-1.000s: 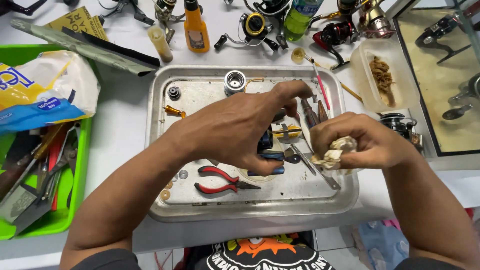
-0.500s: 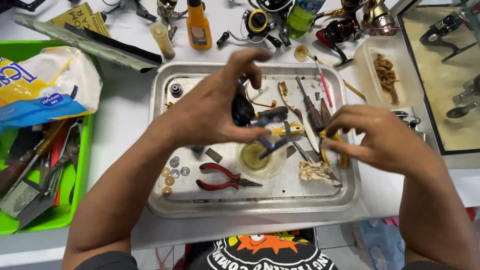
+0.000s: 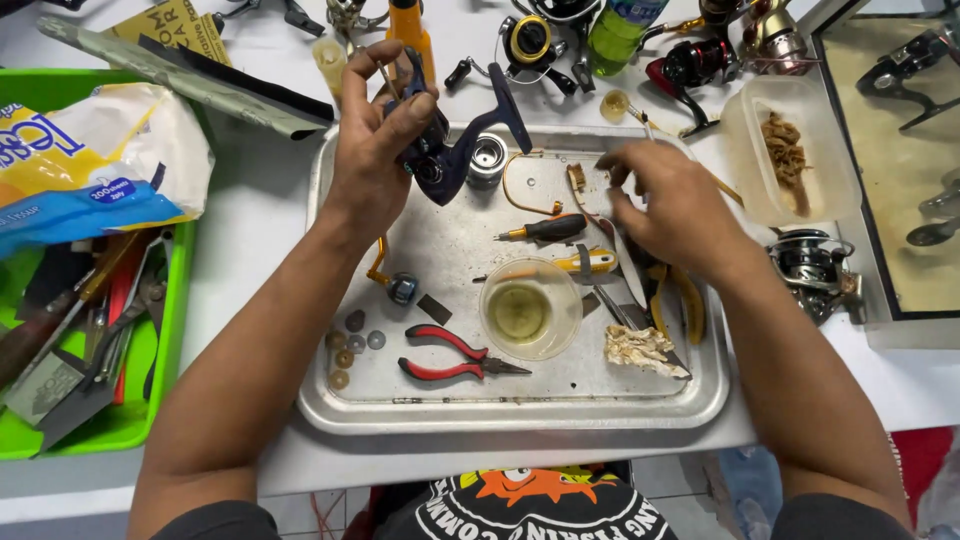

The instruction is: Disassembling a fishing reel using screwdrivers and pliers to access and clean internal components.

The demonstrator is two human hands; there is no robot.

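At the far left a green bin [image 3: 150,420] holds hand tools, with a crinkled plastic bag [image 3: 95,165] lying across its top. Beside it, on the white surface [image 3: 250,230], sits a metal tray [image 3: 520,415]. The left hand [image 3: 375,145] is raised over the tray's upper left corner, its grip clamped on a dark blue fishing reel body [image 3: 445,150], which is held up off the tray. Lower in the tray lie red-handled pliers [image 3: 450,355], a round clear cup [image 3: 530,308] of yellowish liquid, a black-handled screwdriver [image 3: 545,230] and a crumpled rag [image 3: 640,347]. The right hand [image 3: 670,205] hovers over the tray's right side, fingers bent downward and loosely apart, holding nothing visible. Right of the tray stands a clear plastic tub [image 3: 785,150].
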